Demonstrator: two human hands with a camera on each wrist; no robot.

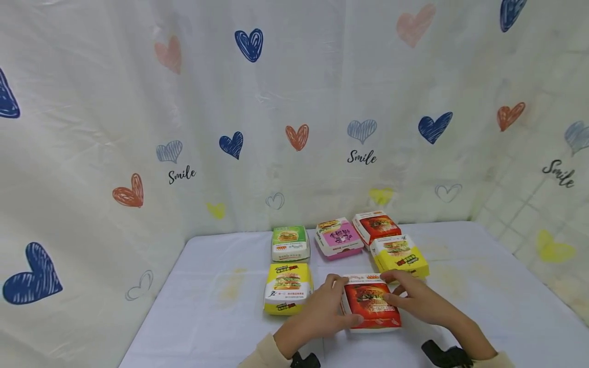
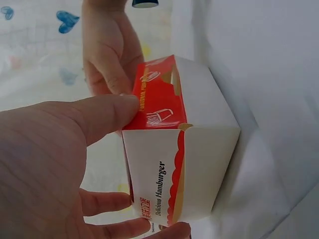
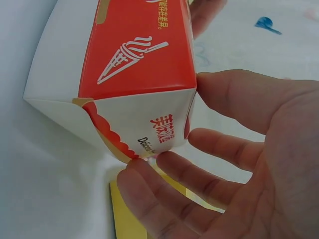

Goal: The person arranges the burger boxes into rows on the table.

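Here my left hand (image 1: 322, 309) and my right hand (image 1: 416, 301) were both on the red burger box (image 1: 371, 305), one at each side, with fingers only loosely bent and the thumbs pressing its edges, so that it stayed steady on the white table (image 1: 207, 317). It lay nearest to me. Just beside it were two yellow boxes (image 1: 287, 288), and behind them the green box (image 1: 290, 243), the pink box (image 1: 339, 237) and another red box (image 1: 376, 226) stood near the heart curtain (image 1: 230, 128).
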